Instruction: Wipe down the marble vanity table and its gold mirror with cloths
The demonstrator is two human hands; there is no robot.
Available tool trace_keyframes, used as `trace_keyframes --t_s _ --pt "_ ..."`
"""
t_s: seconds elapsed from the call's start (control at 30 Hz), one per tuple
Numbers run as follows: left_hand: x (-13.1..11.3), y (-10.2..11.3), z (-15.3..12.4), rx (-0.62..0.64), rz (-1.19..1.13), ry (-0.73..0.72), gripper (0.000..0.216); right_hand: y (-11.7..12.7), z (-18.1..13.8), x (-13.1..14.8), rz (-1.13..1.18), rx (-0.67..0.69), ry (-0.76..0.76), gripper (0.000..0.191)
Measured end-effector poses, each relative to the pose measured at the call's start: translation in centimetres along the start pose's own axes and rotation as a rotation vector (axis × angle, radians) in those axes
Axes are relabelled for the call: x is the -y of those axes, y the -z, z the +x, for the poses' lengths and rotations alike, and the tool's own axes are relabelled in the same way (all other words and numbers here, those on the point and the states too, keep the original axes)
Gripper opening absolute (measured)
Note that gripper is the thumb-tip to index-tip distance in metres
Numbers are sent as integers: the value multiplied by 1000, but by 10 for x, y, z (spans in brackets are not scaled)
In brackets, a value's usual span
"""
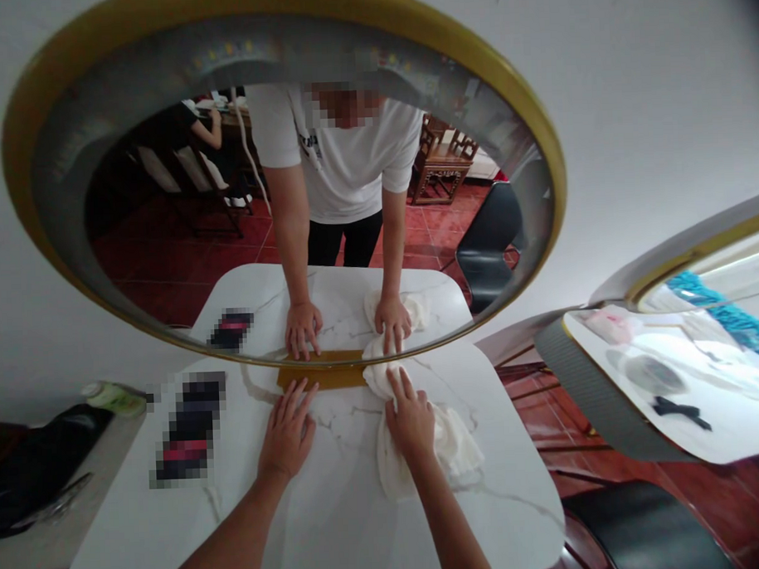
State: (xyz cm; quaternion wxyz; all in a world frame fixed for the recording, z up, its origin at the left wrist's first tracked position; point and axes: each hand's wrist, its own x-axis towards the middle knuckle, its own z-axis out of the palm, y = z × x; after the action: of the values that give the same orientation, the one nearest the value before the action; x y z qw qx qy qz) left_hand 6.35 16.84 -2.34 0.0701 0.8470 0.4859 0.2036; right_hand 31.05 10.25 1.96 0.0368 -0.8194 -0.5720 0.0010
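Note:
My left hand (288, 433) lies on the white marbled table (350, 518), its fingers spread and its fingertips at the front edge of a flat gold base (324, 377) under the mirror. To the right, my right hand (412, 416) presses down on a crumpled white cloth (457, 448). Its fingers are stretched forward over the cloth, which bunches out on both sides and reaches up to the right end of the base. The underside of that hand is hidden. Both hands also show in the large oval mirror (553, 170) with a gold rim.
A blurred-out dark object (194, 428) lies on the table's left side. Past the left edge are a green bottle (115, 399) and a black bag (49, 462). A black chair (643, 524) and a second table (726, 422) stand right. The mirror reflects another person seated behind.

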Motion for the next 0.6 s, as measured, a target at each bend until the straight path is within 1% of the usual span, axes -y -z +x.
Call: trace_keyframes --t_s 0.13,0.23,0.3,0.47,0.53,0.6 --pt "1 -1 0 7 8 2 61 1 -8 12 22 24 90 69" --pt "1 -1 0 9 15 -2 61 2 -8 11 29 47 126 69" --pt "2 -1 0 6 23 -5 60 4 -4 4 22 59 97 67" --pt "1 -1 0 -7 55 -16 61 8 7 -12 -18 59 -72 63" --pt "1 0 -1 -4 61 -18 61 8 7 -11 -24 54 -81 63" --pt "0 0 -1 1 63 -24 61 8 3 -4 -21 57 -48 65"
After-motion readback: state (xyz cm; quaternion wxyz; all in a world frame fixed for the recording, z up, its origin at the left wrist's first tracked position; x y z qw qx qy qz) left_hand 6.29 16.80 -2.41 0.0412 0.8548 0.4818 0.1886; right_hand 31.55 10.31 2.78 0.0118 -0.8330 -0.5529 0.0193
